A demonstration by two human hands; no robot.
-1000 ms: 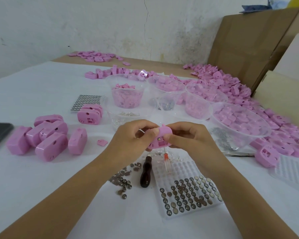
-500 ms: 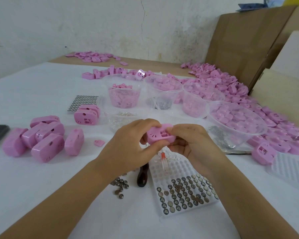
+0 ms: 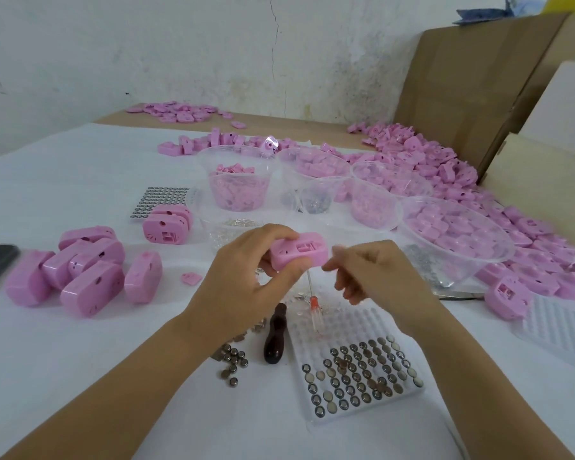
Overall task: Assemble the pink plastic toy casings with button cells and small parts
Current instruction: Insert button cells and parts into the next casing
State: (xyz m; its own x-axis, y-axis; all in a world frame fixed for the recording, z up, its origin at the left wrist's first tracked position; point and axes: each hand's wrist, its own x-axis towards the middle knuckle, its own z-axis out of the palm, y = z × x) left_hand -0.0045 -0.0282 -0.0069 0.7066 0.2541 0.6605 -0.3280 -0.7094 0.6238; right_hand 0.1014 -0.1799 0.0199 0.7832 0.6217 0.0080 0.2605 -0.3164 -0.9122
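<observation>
Gripping pink casing (image 3: 297, 254) left hand (image 3: 246, 283) alone; right hand (image 3: 369, 273) drawn off, grip blurred, cannot tell

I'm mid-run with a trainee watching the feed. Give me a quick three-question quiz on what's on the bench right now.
1. True or false: the left hand grips the pink plastic toy casing above the white table.
2. The dark brown wooden tool handle lies: A) just left of the white plastic button-cell tray; B) inside a clear bowl; C) on the black phone.
3. Fill in: the silver button cells fill the tray's ___ rows (near or far from the person).

Key: 1 true; 2 A; 3 near.
</observation>
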